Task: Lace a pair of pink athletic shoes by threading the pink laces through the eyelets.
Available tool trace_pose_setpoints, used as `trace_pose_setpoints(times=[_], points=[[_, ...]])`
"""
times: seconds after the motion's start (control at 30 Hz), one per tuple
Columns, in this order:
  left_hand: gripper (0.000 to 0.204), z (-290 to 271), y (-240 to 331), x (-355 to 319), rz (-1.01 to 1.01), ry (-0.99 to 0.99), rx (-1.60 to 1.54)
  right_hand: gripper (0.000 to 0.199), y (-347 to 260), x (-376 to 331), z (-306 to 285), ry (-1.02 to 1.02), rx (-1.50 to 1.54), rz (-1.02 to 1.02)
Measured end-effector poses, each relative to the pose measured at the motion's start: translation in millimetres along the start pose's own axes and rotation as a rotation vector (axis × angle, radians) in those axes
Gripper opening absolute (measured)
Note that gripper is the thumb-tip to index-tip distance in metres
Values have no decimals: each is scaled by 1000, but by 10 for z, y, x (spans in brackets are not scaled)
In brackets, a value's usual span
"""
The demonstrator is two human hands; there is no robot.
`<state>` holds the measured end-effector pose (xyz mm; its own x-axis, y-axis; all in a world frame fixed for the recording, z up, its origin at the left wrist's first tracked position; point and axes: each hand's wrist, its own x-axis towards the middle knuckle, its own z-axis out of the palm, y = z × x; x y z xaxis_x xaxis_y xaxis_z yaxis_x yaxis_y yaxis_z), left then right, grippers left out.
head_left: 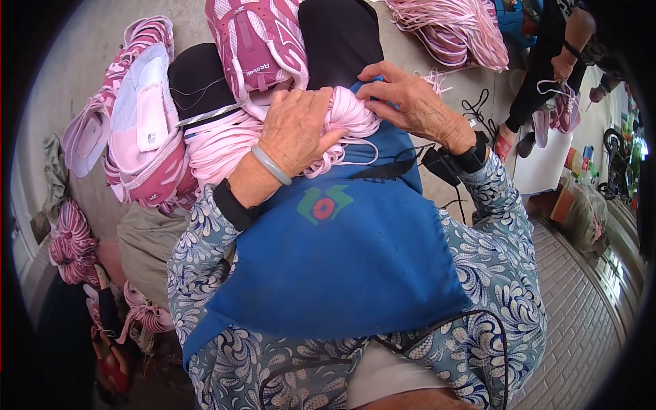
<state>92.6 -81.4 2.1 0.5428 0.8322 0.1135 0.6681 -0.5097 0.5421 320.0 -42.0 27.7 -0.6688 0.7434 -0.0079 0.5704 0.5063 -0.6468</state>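
A thick bundle of pale pink shoelaces lies across my lap, on a blue apron. My left hand is over the bundle, its fingers bent down around the laces and its thumb out to the right. At the bundle's right end, my right hand is curled, thumb and fingers closing on the laces beside a fold of blue cloth; the exact strand is hidden. Just beyond my left hand, a pink and white sneaker stands between my black-clad knees. Thin pale thread trails near its heel.
Nested pink sneakers form a row at the left. Another heap of pink laces is on the floor at the far right. Beyond it, a co-worker's hand holds laces by a pink shoe. A black cable lies nearby.
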Motion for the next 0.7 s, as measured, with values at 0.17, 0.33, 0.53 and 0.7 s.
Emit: trace_pose_setpoints(times=[0.17,0.33,0.53,0.7], points=[[52,22,19,38,-13,-16,-23,16,89,-20,22,-8,5,-87],[51,124,242,163,87,19,-38,12,181,-8,20,316,-65,-17],[59,301,279,231,127,-81,-120,19,1521,-196,-809,923,-634,328],[67,191,148,186,65,-64,-262,18,1407,-21,-1827,1133,487,218]])
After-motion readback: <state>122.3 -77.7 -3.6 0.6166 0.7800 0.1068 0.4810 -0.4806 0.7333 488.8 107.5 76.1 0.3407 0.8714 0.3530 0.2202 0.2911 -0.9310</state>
